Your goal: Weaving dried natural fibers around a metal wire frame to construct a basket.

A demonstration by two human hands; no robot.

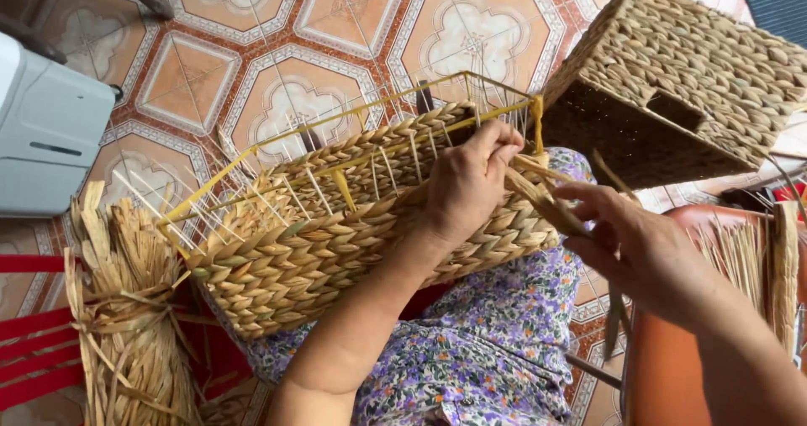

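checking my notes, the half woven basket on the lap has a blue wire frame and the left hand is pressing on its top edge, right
Not quite: the head view shows the half-woven basket has a yellow wire frame, not blue. The left hand does press on its top edge.

Half-woven straw basket (336, 224) on yellow wire frame, tilted across lap, perhaps unfinished.

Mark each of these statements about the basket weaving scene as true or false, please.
1. The left hand rests on the half-woven basket. True.
2. The basket's frame is blue. False: it is yellow.
3. The right hand holds a straw strand. True.
4. The finished basket lies on the lap. False: it sits apart, at the upper right.
5. A bundle of dried straw lies at the left. True.
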